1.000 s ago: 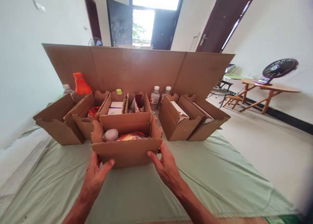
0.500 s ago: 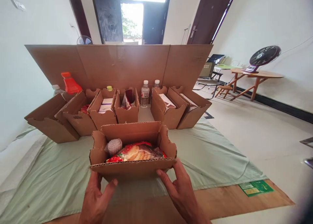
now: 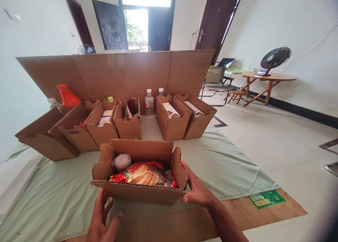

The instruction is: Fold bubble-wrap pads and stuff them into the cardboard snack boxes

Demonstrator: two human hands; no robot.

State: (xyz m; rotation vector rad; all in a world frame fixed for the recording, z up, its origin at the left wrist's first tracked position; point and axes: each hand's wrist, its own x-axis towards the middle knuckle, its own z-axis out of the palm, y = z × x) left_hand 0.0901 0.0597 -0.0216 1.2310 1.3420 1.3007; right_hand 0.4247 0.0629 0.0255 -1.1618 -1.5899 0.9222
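I hold an open cardboard box (image 3: 137, 192) low in front of me, above the green cloth (image 3: 52, 199). Inside lie a red snack packet (image 3: 144, 173) and a pale round roll (image 3: 121, 161). My right hand (image 3: 196, 191) grips the box's right end, thumb on the front and fingers round the side. Under the box's front left corner is my left hand (image 3: 101, 222), its fingers curled up against the bottom.
A row of open cardboard boxes (image 3: 126, 124) with packets stands behind, before a tall cardboard sheet (image 3: 118, 73). Two water bottles (image 3: 149, 103) and an orange bottle (image 3: 66, 96) stand there too. A wooden table (image 3: 266, 78) with a fan (image 3: 274, 58) is at the right.
The box has come away from the row toward me and risen off the cloth. My right hand has shifted from the front face to the right end; the left has dropped beneath.
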